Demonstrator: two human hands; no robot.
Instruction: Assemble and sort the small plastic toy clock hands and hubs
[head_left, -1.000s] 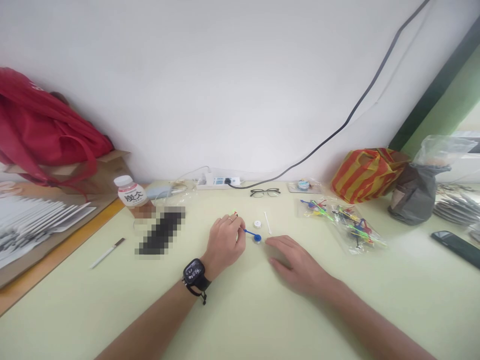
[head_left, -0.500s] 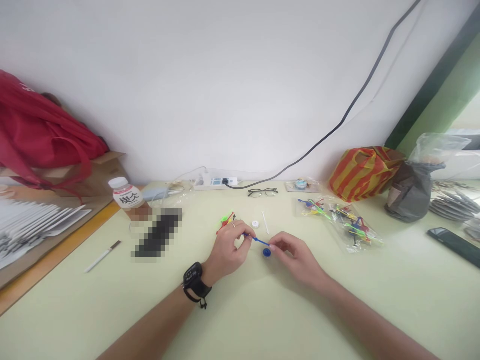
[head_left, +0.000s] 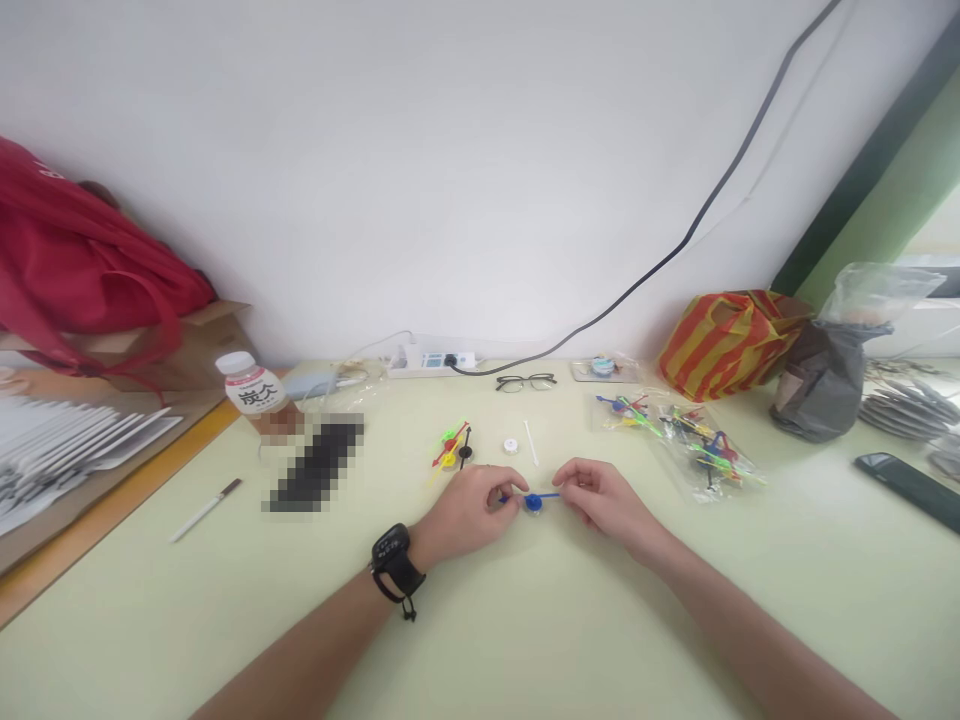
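A blue plastic spinner arrow (head_left: 551, 495) lies level across its round blue base (head_left: 533, 503) on the table. My left hand (head_left: 476, 508) pinches the arrow's left end between thumb and fingers. At the other end, my right hand (head_left: 604, 503) has its thumb and fingertips closed on the tip. Whether the arrow is seated on the base I cannot tell. Beyond my hands are a white round base (head_left: 511, 446) and a separate white arrow (head_left: 531, 442). Several coloured spinners (head_left: 453, 448), in green, red, yellow and black, sit together past my left hand.
Clear bags of coloured spinners (head_left: 705, 450) lie at right. Eyeglasses (head_left: 526, 382) and a power strip (head_left: 431, 364) are near the wall. A drink bottle (head_left: 259, 395) and a white pen (head_left: 206, 512) stand and lie at left; a dark phone (head_left: 907, 490) is far right.
Both hands have lowered the blue arrow from above the table onto the blue base. My right hand has shifted slightly right, and the coloured spinners behind my left hand show more fully.
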